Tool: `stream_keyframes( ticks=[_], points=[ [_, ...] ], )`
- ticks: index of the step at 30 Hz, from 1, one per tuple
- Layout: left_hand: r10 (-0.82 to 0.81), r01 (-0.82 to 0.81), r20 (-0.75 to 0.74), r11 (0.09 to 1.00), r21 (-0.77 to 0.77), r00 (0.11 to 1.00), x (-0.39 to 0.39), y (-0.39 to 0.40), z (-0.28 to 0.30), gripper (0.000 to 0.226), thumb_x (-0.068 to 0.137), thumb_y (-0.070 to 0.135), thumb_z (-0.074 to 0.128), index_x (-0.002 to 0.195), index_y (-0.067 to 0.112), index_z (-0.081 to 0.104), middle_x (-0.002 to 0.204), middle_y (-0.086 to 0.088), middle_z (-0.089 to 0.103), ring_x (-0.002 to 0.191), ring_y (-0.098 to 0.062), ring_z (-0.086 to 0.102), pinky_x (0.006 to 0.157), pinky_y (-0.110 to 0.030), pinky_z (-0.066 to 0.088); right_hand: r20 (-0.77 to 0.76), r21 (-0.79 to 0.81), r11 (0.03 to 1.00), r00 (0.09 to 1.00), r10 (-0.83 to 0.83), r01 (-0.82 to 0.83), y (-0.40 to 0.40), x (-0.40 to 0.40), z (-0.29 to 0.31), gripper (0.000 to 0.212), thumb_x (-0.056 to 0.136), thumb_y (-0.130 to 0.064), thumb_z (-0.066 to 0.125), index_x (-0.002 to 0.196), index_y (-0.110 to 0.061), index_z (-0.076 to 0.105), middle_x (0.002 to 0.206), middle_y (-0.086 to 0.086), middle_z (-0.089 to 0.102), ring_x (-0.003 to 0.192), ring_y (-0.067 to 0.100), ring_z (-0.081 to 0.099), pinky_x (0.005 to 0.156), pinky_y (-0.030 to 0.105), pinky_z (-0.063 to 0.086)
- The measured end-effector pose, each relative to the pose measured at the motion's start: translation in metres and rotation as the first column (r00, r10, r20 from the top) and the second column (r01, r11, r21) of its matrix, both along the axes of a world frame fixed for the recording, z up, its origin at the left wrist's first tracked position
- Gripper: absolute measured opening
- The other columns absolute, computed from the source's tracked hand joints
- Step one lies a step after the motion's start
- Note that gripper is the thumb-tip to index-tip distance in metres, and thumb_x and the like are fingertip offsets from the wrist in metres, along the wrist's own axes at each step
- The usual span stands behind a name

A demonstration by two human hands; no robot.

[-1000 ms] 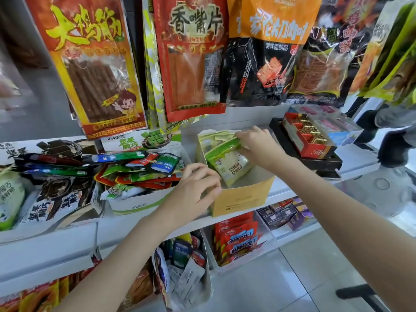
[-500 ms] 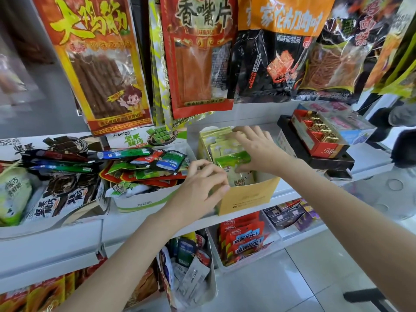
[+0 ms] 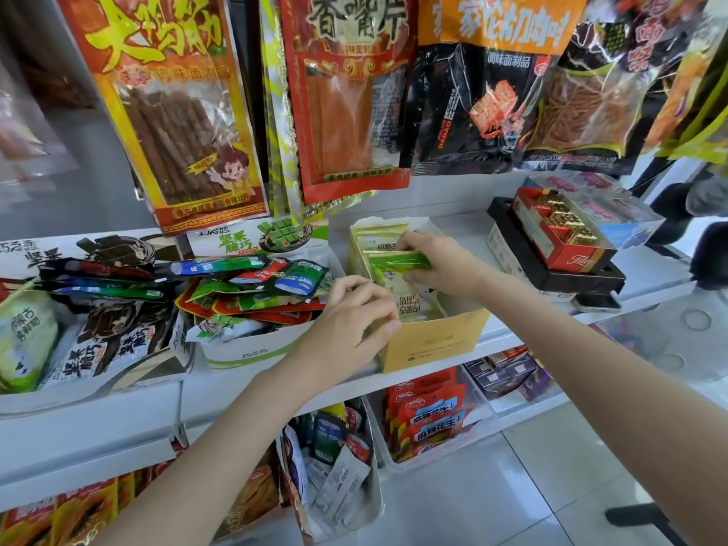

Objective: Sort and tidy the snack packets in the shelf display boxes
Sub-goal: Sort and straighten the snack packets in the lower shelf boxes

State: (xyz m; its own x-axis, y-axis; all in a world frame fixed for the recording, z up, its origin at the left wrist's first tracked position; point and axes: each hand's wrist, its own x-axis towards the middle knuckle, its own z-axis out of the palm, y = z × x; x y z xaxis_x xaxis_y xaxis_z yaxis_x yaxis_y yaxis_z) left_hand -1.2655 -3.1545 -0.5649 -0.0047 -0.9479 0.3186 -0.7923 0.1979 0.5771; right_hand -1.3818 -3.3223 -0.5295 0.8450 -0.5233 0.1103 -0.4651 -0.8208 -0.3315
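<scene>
Green packets pinched in right hand, inside yellow box; left hand apparently steadying box

Yellow box hides lower packets; L fingertips too.

We see glossy foil-plastic snack packets in a matt yellow cardboard display box on a smooth white shelf.

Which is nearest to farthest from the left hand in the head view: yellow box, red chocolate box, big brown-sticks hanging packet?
1. yellow box: touching the left hand, at its right.
2. brown-sticks hanging packet: up and left, above the shelf.
3. red chocolate box: far right, on a black tray.
</scene>
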Motion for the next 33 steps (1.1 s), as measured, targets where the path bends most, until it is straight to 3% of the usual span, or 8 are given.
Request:
stream_keyframes(
  ticks=[4, 7, 9, 15, 18, 25, 29, 33],
  points=[
    [-0.013, 0.013, 0.008, 1.000, -0.004, 1.000, 0.006, 0.000, 0.000, 0.015, 0.094, 0.028, 0.047, 0.087, 0.020, 0.058, 0.119, 0.010, 0.051, 0.115, -0.003, 0.018, 0.092, -0.012, 0.009, 0.144, 0.078, 0.996, 0.989, -0.047, 0.036, -0.001, 0.013, 0.005, 0.038, 0.080, -0.006, 0.066, 0.116, -0.006, 0.052, 0.106, 0.005, 0.052, 0.100, 0.023, 0.050, 0.075, 0.023, 0.031],
    [-0.011, 0.011, 0.020, 1.000, -0.016, 1.000, 0.011, -0.002, -0.002, 0.016, 0.094, 0.028, 0.048, 0.089, 0.018, 0.060, 0.118, 0.011, 0.051, 0.116, -0.004, 0.018, 0.095, -0.015, 0.010, -0.100, 0.002, 0.999, 0.994, -0.034, 0.035, -0.003, 0.022, -0.009, 0.088, 0.072, -0.028, 0.075, 0.142, -0.020, 0.023, 0.143, 0.006, 0.030, 0.129, 0.028, 0.028, 0.107, 0.037, 0.027],
    [-0.005, 0.005, 0.018, 1.000, -0.011, 1.000, 0.012, -0.003, -0.003, 0.016, 0.093, 0.028, 0.048, 0.090, 0.018, 0.060, 0.119, 0.011, 0.051, 0.116, -0.003, 0.018, 0.095, -0.016, 0.010, -0.145, -0.045, 0.997, 0.987, -0.063, 0.057, -0.001, 0.026, -0.014, 0.105, 0.069, -0.036, 0.077, 0.146, -0.024, 0.007, 0.154, 0.006, 0.008, 0.140, 0.031, 0.011, 0.114, 0.046, 0.017],
    [0.021, -0.019, -0.042, 0.999, 0.046, 0.999, 0.015, 0.004, 0.005, 0.023, 0.093, 0.029, 0.049, 0.113, 0.026, 0.059, 0.138, 0.011, 0.038, 0.128, -0.006, 0.024, 0.105, -0.028, 0.019, -0.006, 0.102, 0.991, 0.997, -0.082, 0.082, 0.004, 0.018, -0.004, 0.109, 0.069, -0.024, 0.079, 0.147, -0.020, 0.003, 0.156, 0.011, -0.003, 0.144, 0.024, 0.004, 0.113, 0.036, 0.018],
    [0.082, -0.082, -0.078, 0.997, 0.002, 0.994, 0.021, 0.021, 0.013, 0.035, 0.093, 0.026, 0.049, 0.128, 0.028, 0.047, 0.141, 0.014, 0.032, 0.120, 0.004, 0.033, 0.102, -0.023, 0.027, 0.026, 0.069, 0.989, 0.990, -0.136, 0.134, 0.014, 0.007, 0.008, 0.103, 0.073, -0.021, 0.077, 0.148, -0.015, 0.007, 0.156, 0.009, 0.005, 0.144, 0.020, 0.007, 0.111, 0.029, 0.017],
    [0.181, -0.198, -0.120, 0.970, -0.144, 0.976, 0.040, 0.090, 0.023, 0.023, 0.092, 0.005, 0.047, 0.111, 0.011, 0.059, 0.104, 0.009, 0.050, 0.093, -0.005, 0.056, 0.082, -0.008, 0.044, 0.197, 0.013, 0.986, 0.966, -0.167, 0.168, 0.079, -0.009, 0.035, 0.061, 0.081, -0.014, 0.067, 0.135, -0.013, 0.038, 0.136, 0.010, 0.042, 0.125, 0.025, 0.041, 0.103, 0.034, 0.036],
    [0.339, -0.343, -0.050, 0.926, -0.160, 0.939, 0.077, 0.138, 0.022, 0.023, 0.092, 0.005, 0.047, 0.108, 0.013, 0.061, 0.099, 0.012, 0.051, 0.089, -0.007, 0.053, 0.079, -0.020, 0.043, 0.277, 0.012, 0.999, 0.959, -0.051, 0.049, 0.130, 0.027, 0.039, 0.036, 0.085, -0.011, 0.062, 0.121, -0.011, 0.054, 0.120, 0.011, 0.053, 0.114, 0.025, 0.049, 0.095, 0.032, 0.043],
    [0.528, -0.516, 0.026, 0.839, -0.174, 0.849, 0.119, 0.182, 0.018, 0.023, 0.089, 0.003, 0.048, 0.107, 0.010, 0.061, 0.104, 0.001, 0.056, 0.101, -0.018, 0.051, 0.086, -0.028, 0.041, 0.220, 0.047, 0.996, 0.973, 0.068, -0.080, 0.176, 0.080, 0.038, 0.037, 0.087, -0.018, 0.061, 0.123, -0.015, 0.053, 0.121, 0.007, 0.054, 0.109, 0.017, 0.050, 0.098, 0.029, 0.042]
  ],
)
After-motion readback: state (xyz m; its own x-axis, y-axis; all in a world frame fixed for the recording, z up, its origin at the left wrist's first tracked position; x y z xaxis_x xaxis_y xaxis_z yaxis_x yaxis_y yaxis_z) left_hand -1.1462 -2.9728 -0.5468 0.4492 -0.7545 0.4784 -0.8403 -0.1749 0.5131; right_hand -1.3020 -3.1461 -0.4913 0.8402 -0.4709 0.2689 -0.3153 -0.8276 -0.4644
